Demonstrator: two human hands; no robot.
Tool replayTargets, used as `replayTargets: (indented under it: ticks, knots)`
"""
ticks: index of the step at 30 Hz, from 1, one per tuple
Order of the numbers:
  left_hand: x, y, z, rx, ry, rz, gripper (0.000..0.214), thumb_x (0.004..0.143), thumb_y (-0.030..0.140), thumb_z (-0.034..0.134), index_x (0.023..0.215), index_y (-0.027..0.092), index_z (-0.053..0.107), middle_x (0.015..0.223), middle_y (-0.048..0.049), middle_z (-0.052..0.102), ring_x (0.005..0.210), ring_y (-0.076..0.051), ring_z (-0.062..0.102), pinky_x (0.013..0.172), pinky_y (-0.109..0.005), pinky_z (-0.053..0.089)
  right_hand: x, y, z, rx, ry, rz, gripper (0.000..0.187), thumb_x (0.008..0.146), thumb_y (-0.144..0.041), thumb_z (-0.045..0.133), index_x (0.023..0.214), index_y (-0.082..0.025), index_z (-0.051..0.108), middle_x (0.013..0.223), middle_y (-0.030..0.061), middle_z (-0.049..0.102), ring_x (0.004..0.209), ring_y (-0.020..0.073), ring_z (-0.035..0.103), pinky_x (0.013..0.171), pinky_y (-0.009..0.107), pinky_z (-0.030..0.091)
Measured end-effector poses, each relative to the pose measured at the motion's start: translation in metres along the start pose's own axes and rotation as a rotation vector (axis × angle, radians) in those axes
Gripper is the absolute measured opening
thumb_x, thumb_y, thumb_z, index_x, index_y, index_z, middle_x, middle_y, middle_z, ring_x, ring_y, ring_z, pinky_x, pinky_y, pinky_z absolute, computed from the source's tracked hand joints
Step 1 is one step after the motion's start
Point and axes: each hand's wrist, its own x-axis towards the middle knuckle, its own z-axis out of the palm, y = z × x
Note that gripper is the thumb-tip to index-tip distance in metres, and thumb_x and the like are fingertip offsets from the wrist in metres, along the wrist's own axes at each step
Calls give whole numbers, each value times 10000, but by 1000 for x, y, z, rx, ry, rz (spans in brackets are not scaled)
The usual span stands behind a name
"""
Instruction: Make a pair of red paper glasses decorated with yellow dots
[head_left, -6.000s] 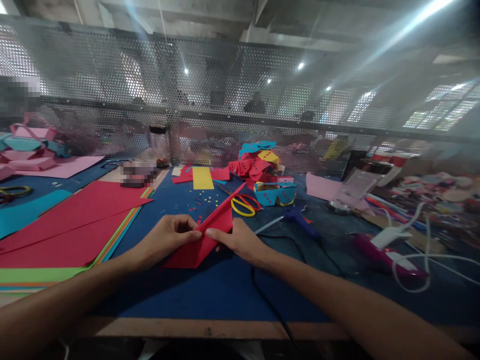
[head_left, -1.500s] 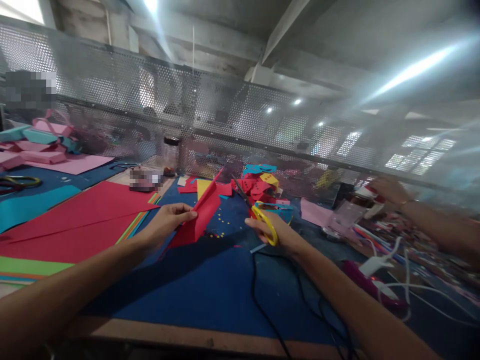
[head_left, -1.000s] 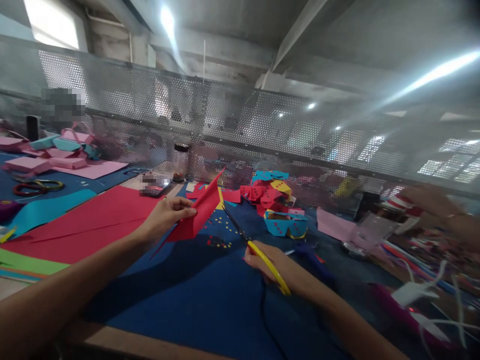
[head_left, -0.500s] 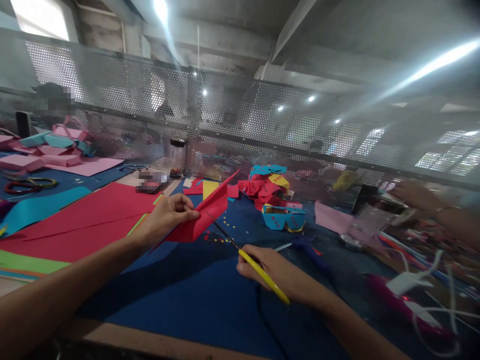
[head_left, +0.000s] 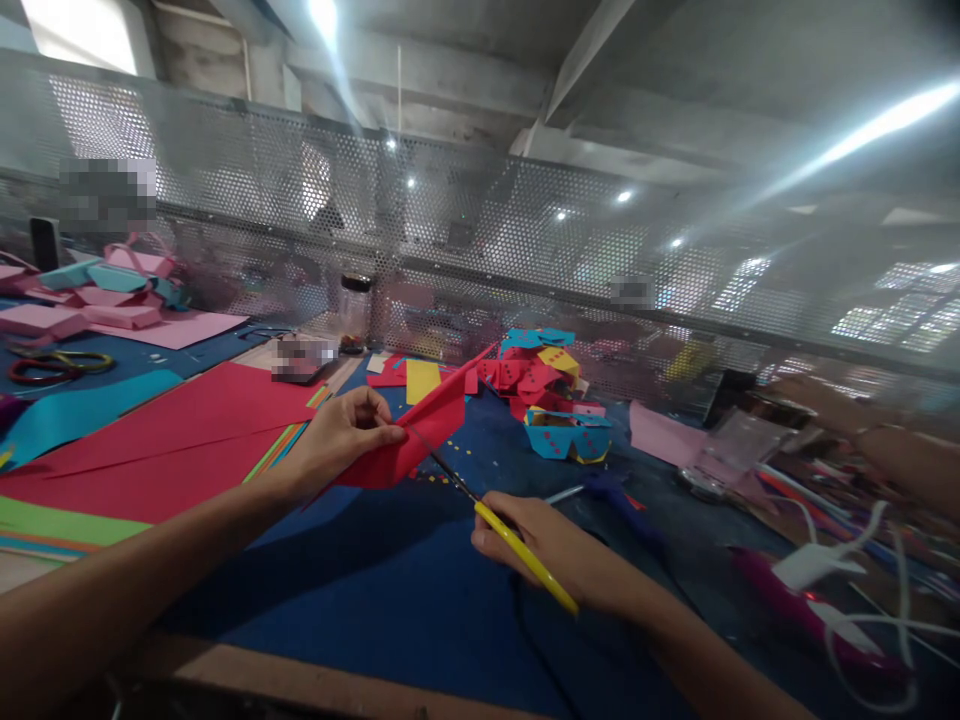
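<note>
From here I watch the left hand (head_left: 341,442) pinch a folded red paper (head_left: 439,418) above the blue counter (head_left: 360,600), while the right hand (head_left: 546,538) holds yellow-handled scissors (head_left: 519,549), their tips at the paper.

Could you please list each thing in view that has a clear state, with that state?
Held paper: creased, pinched in the left hand
Held scissors: in the right hand, blades at the held paper; spread unclear
Spare scissors: lying down
Left jar: upright, lid on
Glue gun: lying down
Power strip: plugged into, red light on
Paper stack: lying flat
Blue piece: folded
</note>
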Motion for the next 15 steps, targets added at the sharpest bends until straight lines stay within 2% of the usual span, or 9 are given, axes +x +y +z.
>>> replayTargets:
  ticks: [15]
  knots:
    - [0, 1, 1, 20, 5, 6, 344, 628, 306, 869, 756, 201, 567, 624, 52, 627, 567, -103, 571, 537, -230, 402, 1, -2, 1, 17, 11, -5, 213, 940, -319, 548, 771, -204, 487, 650, -28, 487, 554, 112, 427, 512, 234, 307]
